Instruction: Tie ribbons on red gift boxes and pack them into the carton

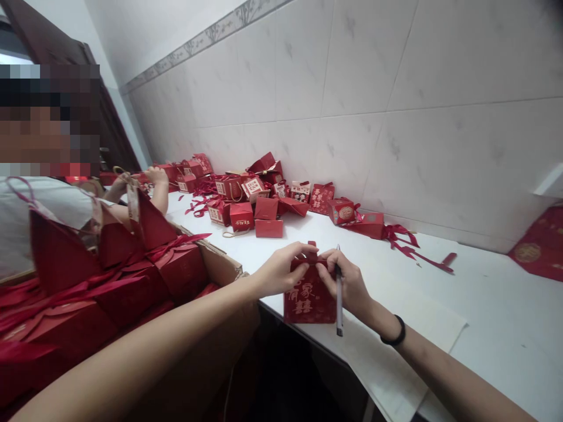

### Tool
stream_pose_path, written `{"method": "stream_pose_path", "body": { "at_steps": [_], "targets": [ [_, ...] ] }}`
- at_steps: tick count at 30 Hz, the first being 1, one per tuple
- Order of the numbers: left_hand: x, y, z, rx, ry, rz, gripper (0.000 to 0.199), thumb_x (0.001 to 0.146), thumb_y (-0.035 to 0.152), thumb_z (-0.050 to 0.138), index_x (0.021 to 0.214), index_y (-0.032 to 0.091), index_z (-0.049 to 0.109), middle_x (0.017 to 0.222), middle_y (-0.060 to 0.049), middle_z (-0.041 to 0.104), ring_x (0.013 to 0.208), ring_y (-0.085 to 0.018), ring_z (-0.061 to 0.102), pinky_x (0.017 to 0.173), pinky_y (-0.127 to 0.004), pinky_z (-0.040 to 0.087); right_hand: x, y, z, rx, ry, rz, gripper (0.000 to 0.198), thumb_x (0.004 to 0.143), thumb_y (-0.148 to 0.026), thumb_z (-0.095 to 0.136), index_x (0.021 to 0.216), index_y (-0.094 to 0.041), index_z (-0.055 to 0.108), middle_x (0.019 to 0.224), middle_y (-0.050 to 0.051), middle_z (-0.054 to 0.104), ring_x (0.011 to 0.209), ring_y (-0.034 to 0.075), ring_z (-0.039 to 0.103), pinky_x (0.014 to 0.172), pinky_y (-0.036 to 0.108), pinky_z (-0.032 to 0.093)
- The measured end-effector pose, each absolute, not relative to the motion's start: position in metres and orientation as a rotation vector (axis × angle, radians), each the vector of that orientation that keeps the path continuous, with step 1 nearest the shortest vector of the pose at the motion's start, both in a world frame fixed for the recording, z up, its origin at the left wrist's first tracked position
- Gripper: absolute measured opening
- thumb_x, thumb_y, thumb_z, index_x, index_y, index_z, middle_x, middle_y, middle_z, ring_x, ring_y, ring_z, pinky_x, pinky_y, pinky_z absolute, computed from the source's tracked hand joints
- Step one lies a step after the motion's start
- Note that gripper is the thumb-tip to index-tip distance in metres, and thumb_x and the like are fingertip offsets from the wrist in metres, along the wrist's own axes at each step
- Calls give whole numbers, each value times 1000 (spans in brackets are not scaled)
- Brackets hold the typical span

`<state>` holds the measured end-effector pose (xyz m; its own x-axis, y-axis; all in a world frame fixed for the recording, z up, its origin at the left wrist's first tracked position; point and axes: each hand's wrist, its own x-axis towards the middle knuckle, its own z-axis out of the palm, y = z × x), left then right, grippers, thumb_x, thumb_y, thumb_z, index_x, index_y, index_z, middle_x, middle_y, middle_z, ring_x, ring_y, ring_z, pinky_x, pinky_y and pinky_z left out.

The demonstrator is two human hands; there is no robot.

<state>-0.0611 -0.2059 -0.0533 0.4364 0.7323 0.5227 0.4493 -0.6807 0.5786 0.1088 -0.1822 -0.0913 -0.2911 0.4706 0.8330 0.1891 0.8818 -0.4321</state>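
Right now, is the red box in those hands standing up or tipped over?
Upright. The red box has its tab up between the left hand and right hand, and its writing right way up.

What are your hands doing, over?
Left hand, right hand: fingers at top of red gift box. Box upright. Pen in right hand, partly covering box.

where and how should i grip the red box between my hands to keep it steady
Probably low on the red box, coming from the left: it looks upright, and its lower left part is uncovered below the left hand. The top is crowded by that hand and the right hand, and the pen hangs down along the right side, so that approach looks awkward.
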Motion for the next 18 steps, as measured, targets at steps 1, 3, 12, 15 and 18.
{"method": "stream_pose_path", "body": {
  "at_steps": [1,3,12,15,18],
  "targets": [
    [-62,-207,-54,2303,989,1119,40,76,9,46,115,18,42,96,-5,59,90,-15,58,82,-31,47,110,-183,-91,-500,-1875,307,22,87,-21,45,69,-22,32,75,2,53,66,14,52,57,25,43],
    [-64,-210,-57,2210,979,1107,56,75,12,50,126,18,29,100,-8,58,89,-16,59,79,-31,48,112,-184,-90,-517,-1890,323,21,87,-23,47,70,-22,35,75,1,54,64,14,52,56,25,43],
    [-110,-244,-35,2049,1393,1072,15,78,24,57,90,15,57,90,-5,65,84,-17,61,77,-31,50,131,-164,-89,-665,-1584,624,22,85,-46,52,85,-25,48,102,12,62,88,25,62,74,40,50],
    [-150,-272,-2,1832,1478,1383,22,77,29,58,92,13,57,87,-4,65,78,-15,62,72,-29,51,148,-136,-100,-856,-1752,568,35,74,-63,56,82,-29,53,95,13,64,78,26,63,66,42,47],
    [-197,-300,30,1435,1510,1784,28,72,34,60,90,13,56,74,0,63,60,-12,59,54,-23,49,162,-108,-121,-992,-1964,596,51,52,-79,58,70,-30,57,77,13,64,56,26,61,50,41,41]
  ]
}}
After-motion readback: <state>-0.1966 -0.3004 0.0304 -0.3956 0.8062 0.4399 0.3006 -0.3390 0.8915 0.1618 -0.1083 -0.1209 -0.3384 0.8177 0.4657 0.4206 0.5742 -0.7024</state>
